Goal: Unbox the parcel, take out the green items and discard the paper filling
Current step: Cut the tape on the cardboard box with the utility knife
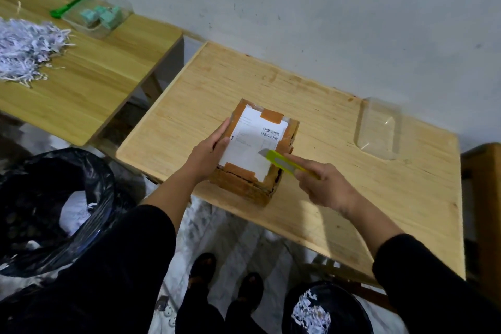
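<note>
Parcel point(254, 149) lying taped on wooden table point(352, 184); left hand point(210, 152) clamping its edge; right hand point(322, 184) gripping yellow-green cutter point(284, 163), blade touching label; slipping risking thumb, contents.

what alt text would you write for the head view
A person's left hand steadies a taped cardboard parcel on a wooden table while the right hand holds a yellow-green box cutter against its top. Shredded paper and a clear tray of green items sit on a second table to the left.
</note>
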The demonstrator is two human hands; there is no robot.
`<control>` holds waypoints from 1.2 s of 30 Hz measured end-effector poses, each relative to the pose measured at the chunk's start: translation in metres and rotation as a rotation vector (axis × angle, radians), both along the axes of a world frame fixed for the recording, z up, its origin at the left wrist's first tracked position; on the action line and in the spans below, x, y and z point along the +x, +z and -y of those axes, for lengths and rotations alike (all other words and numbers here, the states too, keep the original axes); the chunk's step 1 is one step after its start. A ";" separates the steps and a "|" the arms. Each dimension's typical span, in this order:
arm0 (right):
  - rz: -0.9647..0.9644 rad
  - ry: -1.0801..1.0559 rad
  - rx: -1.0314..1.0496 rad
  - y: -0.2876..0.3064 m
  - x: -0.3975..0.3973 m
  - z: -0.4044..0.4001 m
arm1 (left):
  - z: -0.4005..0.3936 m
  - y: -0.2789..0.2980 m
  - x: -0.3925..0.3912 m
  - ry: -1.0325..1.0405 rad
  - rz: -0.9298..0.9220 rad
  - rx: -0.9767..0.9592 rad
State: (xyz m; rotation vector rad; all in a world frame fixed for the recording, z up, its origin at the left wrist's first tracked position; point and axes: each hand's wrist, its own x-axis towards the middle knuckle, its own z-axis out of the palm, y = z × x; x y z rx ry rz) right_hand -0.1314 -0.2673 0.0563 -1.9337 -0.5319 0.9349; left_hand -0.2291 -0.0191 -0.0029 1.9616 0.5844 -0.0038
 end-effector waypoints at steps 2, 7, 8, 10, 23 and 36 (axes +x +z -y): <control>-0.124 -0.250 0.034 -0.010 -0.015 -0.008 | 0.000 0.001 0.000 -0.004 -0.006 0.017; -0.165 -0.542 0.128 -0.026 -0.047 -0.032 | 0.000 0.001 0.002 -0.021 -0.025 0.060; -0.145 -0.569 0.135 -0.029 -0.050 -0.035 | 0.000 0.001 0.001 -0.022 -0.020 0.067; -0.121 -0.621 0.150 -0.031 -0.054 -0.041 | -0.001 -0.001 0.002 -0.037 -0.011 0.073; -0.231 -0.572 0.191 -0.021 -0.070 -0.046 | -0.003 -0.002 0.000 -0.038 0.008 0.025; -0.111 -0.582 0.089 -0.019 -0.097 -0.041 | -0.006 0.005 -0.001 -0.084 0.025 0.058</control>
